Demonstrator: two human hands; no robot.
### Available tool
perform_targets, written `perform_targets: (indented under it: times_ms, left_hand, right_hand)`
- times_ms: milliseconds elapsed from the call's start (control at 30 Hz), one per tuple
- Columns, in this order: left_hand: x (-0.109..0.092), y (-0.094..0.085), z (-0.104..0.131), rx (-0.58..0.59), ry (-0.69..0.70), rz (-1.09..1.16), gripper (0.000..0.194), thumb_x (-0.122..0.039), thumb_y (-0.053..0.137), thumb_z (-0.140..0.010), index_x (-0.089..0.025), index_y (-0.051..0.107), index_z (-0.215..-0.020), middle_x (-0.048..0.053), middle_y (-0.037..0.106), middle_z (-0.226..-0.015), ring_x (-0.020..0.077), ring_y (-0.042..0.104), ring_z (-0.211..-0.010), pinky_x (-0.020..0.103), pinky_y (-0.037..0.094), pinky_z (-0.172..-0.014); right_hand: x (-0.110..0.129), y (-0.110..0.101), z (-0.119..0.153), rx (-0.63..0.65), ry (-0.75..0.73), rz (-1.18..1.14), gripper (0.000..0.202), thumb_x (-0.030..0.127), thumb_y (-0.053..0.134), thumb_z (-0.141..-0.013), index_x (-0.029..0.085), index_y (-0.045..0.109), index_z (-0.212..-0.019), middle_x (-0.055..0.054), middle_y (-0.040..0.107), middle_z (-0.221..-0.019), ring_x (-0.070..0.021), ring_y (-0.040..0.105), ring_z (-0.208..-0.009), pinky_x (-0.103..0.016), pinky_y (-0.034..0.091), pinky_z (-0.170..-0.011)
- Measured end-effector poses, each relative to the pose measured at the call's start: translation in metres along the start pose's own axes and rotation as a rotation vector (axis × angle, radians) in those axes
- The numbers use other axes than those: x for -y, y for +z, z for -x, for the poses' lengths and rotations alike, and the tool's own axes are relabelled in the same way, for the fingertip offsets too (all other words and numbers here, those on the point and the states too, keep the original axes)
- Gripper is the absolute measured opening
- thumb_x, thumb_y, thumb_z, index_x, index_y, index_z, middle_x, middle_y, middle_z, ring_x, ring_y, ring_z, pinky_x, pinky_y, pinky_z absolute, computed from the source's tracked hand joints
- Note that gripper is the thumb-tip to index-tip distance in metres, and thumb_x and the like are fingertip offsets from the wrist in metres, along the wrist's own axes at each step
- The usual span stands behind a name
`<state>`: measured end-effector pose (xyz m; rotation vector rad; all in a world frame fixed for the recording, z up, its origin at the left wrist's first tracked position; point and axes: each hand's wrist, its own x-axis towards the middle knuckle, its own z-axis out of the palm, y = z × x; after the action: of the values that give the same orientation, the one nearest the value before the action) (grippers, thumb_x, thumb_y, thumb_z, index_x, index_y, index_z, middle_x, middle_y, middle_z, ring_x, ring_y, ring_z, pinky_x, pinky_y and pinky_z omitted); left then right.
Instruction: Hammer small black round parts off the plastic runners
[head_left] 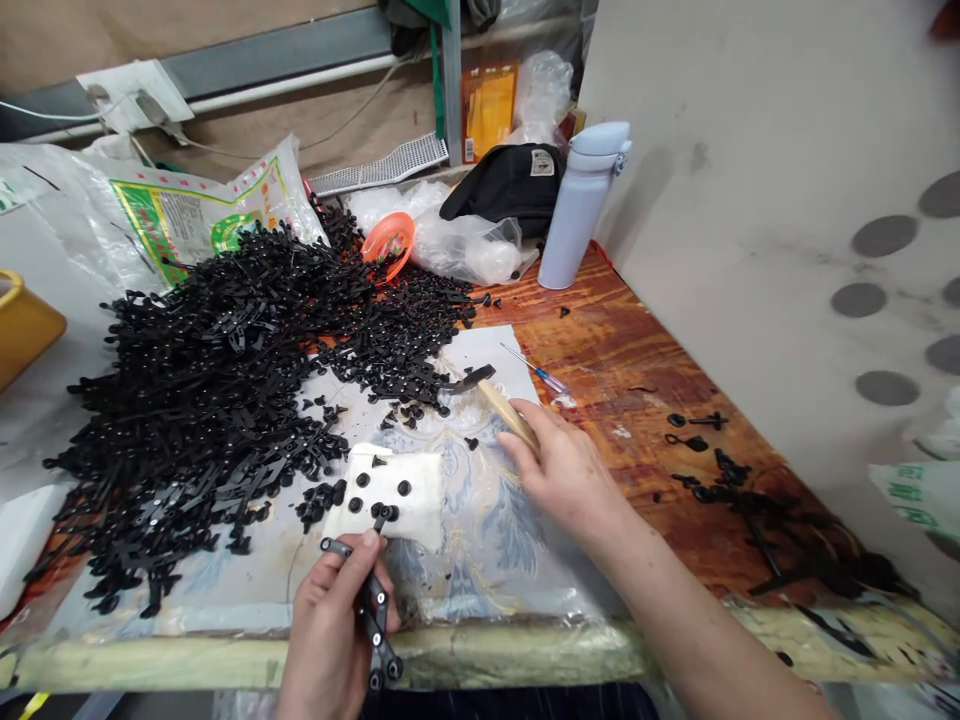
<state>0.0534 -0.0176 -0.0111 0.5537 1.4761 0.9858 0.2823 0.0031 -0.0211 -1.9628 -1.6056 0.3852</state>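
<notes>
The fingers of the left hand [330, 630] are curled shut around a jointed black metal piece [373, 615]. It runs through the fist, its lower links sticking out below the fingers and its upper end poking out past the thumb tip. That upper end rests against the near edge of a small white block [409, 495], which lies just beyond the fingertips with several small black caps [403, 488] dotted on top.

The fingers of the right hand [566, 475] are closed around the wooden handle of a small hammer [491, 395]. The handle slants up and away from the knuckles, and the dark head sits beyond them, over a pale patterned sheet [480, 530].

Left of both hands and further away, a big heap of black parts [225, 400] covers the table. A thin screwdriver [536, 372] lies just beyond the right hand, on the wooden tabletop [637, 370].
</notes>
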Motion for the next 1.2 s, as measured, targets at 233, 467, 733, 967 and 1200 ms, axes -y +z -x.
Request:
perform_targets:
  times_ms: [233,467,733,967,1200]
  left_hand:
    - [0.003,-0.002,0.000,0.044,-0.033,0.063,0.034,-0.038,0.079,-0.060,-0.018,0.052,-0.062,-0.006,0.054,-0.042,0.0074,0.044,-0.027,0.017,0.035,-0.030]
    - [0.008,-0.001,0.000,0.020,-0.049,0.133,0.035,-0.042,0.078,-0.061,-0.018,0.052,-0.063,-0.007,0.051,-0.040,0.0061,0.041,-0.025,0.015,0.034,-0.026]
    - [0.008,0.000,-0.001,0.019,-0.080,0.127,0.036,-0.043,0.079,-0.059,-0.018,0.052,-0.062,-0.008,0.050,-0.040,0.0055,0.038,-0.027,0.017,0.038,-0.026]
    - [0.007,-0.001,-0.002,0.006,-0.101,0.096,0.035,-0.043,0.078,-0.059,-0.018,0.054,-0.061,-0.008,0.049,-0.039,0.0065,0.038,-0.026,0.018,0.037,-0.025]
    - [0.006,-0.005,-0.005,0.016,-0.083,0.022,0.037,-0.046,0.078,-0.055,-0.018,0.055,-0.055,-0.007,0.047,-0.038,0.0068,0.035,-0.028,0.018,0.033,-0.026]
  right_hand:
    - [0.042,-0.019,0.034,0.265,-0.402,-0.277,0.037,0.021,0.037,-0.094,0.022,0.049,-0.130,-0.008,0.067,-0.110,-0.0188,0.065,-0.094,-0.032,0.053,-0.079]
    - [0.042,-0.016,0.049,0.278,-0.450,-0.207,0.050,0.016,0.035,-0.093,0.030,0.034,-0.141,-0.006,0.064,-0.119,-0.0190,0.066,-0.093,-0.032,0.056,-0.074]
    - [0.046,-0.010,0.049,0.413,-0.504,-0.039,0.049,0.016,0.030,-0.093,0.024,0.036,-0.142,-0.010,0.071,-0.095,-0.0222,0.068,-0.070,-0.037,0.057,-0.061]
    - [0.047,-0.010,0.049,0.360,-0.485,-0.106,0.051,0.017,0.032,-0.093,0.025,0.033,-0.143,-0.010,0.070,-0.102,-0.0200,0.069,-0.072,-0.032,0.058,-0.062]
    - [0.047,-0.002,0.055,0.407,-0.441,-0.085,0.050,0.018,0.033,-0.092,0.022,0.035,-0.143,-0.012,0.069,-0.106,-0.0227,0.070,-0.080,-0.034,0.058,-0.065]
